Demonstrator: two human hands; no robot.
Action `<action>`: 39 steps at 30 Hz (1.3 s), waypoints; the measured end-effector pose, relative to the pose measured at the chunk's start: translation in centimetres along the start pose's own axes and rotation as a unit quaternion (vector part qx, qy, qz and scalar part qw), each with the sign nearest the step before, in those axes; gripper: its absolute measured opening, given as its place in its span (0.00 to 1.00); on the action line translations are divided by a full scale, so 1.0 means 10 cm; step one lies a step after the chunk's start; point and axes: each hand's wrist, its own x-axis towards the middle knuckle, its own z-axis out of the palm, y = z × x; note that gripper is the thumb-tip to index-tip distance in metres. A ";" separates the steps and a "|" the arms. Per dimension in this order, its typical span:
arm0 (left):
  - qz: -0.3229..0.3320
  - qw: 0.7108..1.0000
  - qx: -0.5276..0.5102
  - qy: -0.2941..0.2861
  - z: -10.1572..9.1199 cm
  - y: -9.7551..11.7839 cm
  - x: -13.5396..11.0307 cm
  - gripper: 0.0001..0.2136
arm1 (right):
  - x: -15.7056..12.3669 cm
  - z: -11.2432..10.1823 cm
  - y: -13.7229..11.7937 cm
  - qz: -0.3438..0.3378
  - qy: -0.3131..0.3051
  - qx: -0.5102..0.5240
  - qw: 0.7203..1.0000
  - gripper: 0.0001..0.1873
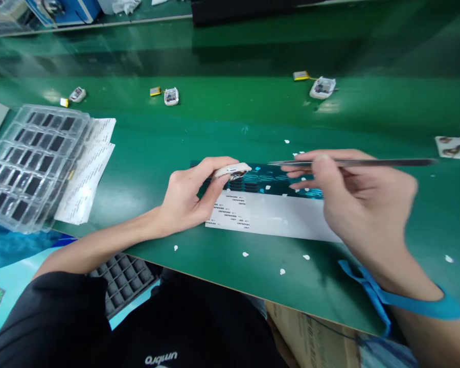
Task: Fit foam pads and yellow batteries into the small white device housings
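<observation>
White plastic casing [232, 170] pinched in your left hand [186, 199] over the label sheet [276, 217]; right hand [362, 204] closed on thin metal tweezers [352, 163]; clear blister tray [30, 163] holds dark parts at left.

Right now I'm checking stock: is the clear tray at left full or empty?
Mostly full: the tray shows dark pieces in nearly every pocket. Some near-edge pockets are too blurred to tell.

Clear compartment tray [30, 163] far left; paper sheets [88, 168] beside it; small white casings [322, 87] behind
</observation>
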 end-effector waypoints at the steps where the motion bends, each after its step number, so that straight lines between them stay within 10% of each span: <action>1: 0.014 1.000 0.010 -0.005 0.00 -0.04 0.00 0.09 | 0.03 -0.01 0.04 -0.010 -0.036 -0.026 0.999 0.13; 11: 0.128 0.951 0.155 -0.236 0.05 -0.25 -0.04 0.14 | 0.05 -0.13 0.12 -0.109 -0.176 -0.122 0.971 0.14; 20: 0.140 0.948 0.149 -0.246 0.09 -0.31 -0.02 0.12 | 0.08 -0.13 0.14 -0.143 -0.218 -0.120 0.958 0.10; 31: 0.081 0.930 0.204 -0.294 0.18 -0.22 -0.02 0.18 | 0.02 -0.13 0.14 -0.236 -0.072 -0.181 0.952 0.16; 39: 0.134 0.947 -0.148 -0.250 -0.03 0.18 0.05 0.08 | -0.04 -0.10 -0.03 -0.274 -0.033 -0.184 0.943 0.28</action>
